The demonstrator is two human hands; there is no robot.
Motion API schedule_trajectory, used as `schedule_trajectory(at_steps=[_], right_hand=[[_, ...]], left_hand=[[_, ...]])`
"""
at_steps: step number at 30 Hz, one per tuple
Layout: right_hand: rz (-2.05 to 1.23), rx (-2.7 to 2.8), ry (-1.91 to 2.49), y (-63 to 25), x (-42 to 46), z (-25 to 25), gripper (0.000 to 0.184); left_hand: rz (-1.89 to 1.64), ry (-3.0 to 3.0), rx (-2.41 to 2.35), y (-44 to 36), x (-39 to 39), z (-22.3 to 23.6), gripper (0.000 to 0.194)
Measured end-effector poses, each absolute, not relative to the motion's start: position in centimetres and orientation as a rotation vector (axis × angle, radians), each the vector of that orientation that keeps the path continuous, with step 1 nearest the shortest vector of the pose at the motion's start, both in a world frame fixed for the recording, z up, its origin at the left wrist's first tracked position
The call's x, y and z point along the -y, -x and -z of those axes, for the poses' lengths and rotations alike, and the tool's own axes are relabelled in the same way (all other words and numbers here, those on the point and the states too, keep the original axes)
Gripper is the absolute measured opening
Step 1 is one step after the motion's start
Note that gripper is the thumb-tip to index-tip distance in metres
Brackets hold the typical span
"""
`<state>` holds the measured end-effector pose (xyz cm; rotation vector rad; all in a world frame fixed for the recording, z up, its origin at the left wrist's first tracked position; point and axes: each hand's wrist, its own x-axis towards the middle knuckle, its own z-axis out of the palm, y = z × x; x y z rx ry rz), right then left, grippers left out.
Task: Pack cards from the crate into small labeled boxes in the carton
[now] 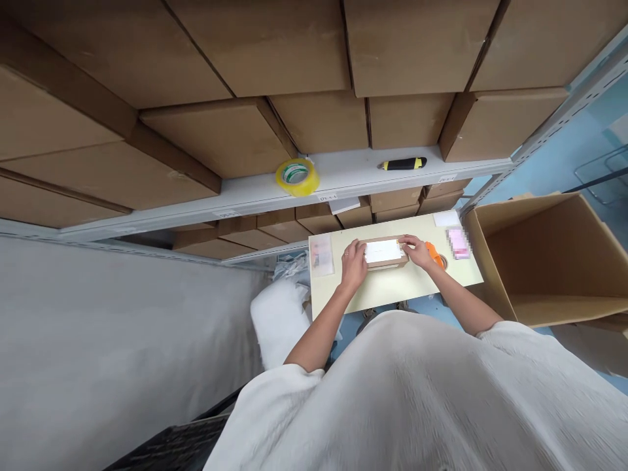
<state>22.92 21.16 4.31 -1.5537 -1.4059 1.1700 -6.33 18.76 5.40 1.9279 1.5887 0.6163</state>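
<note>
A small cardboard box (387, 265) rests on the pale yellow tabletop in front of me, with a bright white rectangular sheet (383, 251) on its top face. My left hand (354, 263) is closed around the box's left end, a ring on one finger. At the opposite end, my right hand (415, 250) grips near the top right corner, its fingertips at the sheet's edge. Just right of that hand lies an orange tape dispenser (434, 254) with a roll of tape, partly hidden by my wrist.
Brown cartons (289, 46) fill the shelves above the table (338, 294). On the shelf edge sit a yellow tape roll (311, 180) and a black-yellow utility knife (403, 163). A large open carton (554, 255) stands right; white wrapping (279, 317) lies left.
</note>
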Motion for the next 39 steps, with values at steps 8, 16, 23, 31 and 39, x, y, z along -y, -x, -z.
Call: schedule_trajectory(at_steps=[8, 16, 23, 31, 39], right_hand=[[-1.109, 1.306, 1.553, -23.0, -20.1, -3.3, 0.033], [-0.851, 1.206, 2.161, -30.8, -14.9, -0.4, 0.037], [-0.774, 1.528, 2.355, -32.2, -13.2, 1.5, 0.024], [-0.774, 1.674, 2.544, -31.3, -14.5, 2.5, 0.018], [-0.845, 1.712, 2.608, -30.9, -15.1, 1.4, 0.019]], left_hand=[[-0.351, -2.376, -1.448, 4.3, -18.0, -6.3, 0.045], [-0.294, -2.342, -1.500, 3.9, -18.0, -6.0, 0.048], [-0.221, -2.293, -1.539, 3.5, -18.6, -6.2, 0.049], [-0.015, -2.383, -1.513, 2.5, -15.2, -5.2, 0.056], [0.067, -2.372, -1.543, 1.9, -16.9, -4.0, 0.071]])
